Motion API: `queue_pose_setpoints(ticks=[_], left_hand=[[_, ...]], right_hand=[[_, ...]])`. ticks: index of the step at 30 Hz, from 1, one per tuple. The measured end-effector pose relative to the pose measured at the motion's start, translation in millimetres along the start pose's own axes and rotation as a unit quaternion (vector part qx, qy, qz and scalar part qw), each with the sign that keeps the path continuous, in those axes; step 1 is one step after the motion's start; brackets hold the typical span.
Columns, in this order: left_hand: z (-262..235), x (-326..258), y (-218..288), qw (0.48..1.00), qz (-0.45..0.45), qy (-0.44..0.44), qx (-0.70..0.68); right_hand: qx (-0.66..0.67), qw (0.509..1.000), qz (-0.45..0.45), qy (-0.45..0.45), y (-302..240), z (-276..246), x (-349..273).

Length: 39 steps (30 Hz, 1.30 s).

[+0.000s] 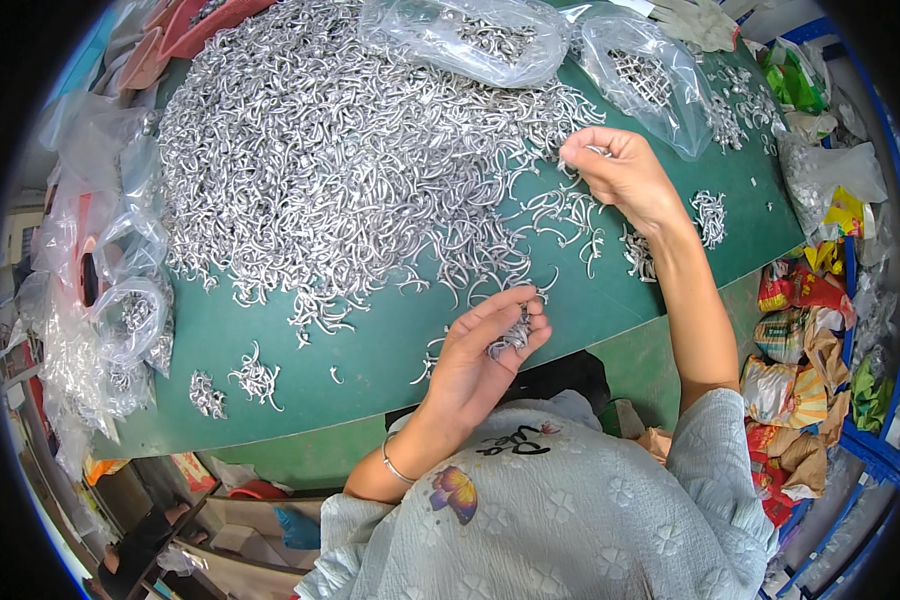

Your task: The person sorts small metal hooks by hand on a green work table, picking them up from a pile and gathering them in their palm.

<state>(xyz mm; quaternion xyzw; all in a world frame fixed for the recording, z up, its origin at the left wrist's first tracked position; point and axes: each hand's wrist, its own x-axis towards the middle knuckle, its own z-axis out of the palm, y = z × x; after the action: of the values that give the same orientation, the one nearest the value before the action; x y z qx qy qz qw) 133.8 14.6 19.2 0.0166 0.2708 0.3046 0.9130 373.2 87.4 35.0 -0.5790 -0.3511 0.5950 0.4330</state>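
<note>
A broad heap of small curved silvery metal pieces (320, 150) covers much of the green table (300, 385). My left hand (485, 345) is at the table's near edge, palm up, with its fingers curled round a small bunch of metal pieces (511, 338). Farther out to the right, my right hand (622, 178) is closed in a pinch above the heap's right edge. A bit of silvery metal shows between its fingers, mostly hidden by them. Below that hand lie scattered loose pieces (562, 212).
Small separate clusters lie at the near left (257, 378) and on the right (709, 218). Clear plastic bags with metal parts (490, 45) stand at the back; more plastic bags (120, 250) hang along the left edge. Packed sacks (785, 385) fill a blue-framed rack on the right.
</note>
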Motion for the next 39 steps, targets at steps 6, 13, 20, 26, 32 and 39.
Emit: queue_pose_setpoints(ticks=[6,13,20,26,32,39], left_hand=[[1,1,-2,1.000,-0.009,0.000,-0.003],[5,1,-3,1.000,0.007,0.008,0.023],[20,9,-7,0.966,0.136,-0.007,0.219],[32,18,-17,0.914,0.213,0.059,0.342],[30,25,-21,0.829,0.279,0.098,0.475],[27,28,-19,0.744,0.359,0.058,0.560]], right_hand=[[0.503,0.848,0.093,-0.135,14,2,-1],[0.581,0.788,0.084,-0.184,32,20,-10],[0.505,0.858,0.072,-0.062,30,49,-36],[0.429,0.900,0.048,0.058,23,73,-57],[0.374,0.924,-0.016,0.082,31,80,-63],[0.330,0.939,-0.047,0.079,35,81,-67]])
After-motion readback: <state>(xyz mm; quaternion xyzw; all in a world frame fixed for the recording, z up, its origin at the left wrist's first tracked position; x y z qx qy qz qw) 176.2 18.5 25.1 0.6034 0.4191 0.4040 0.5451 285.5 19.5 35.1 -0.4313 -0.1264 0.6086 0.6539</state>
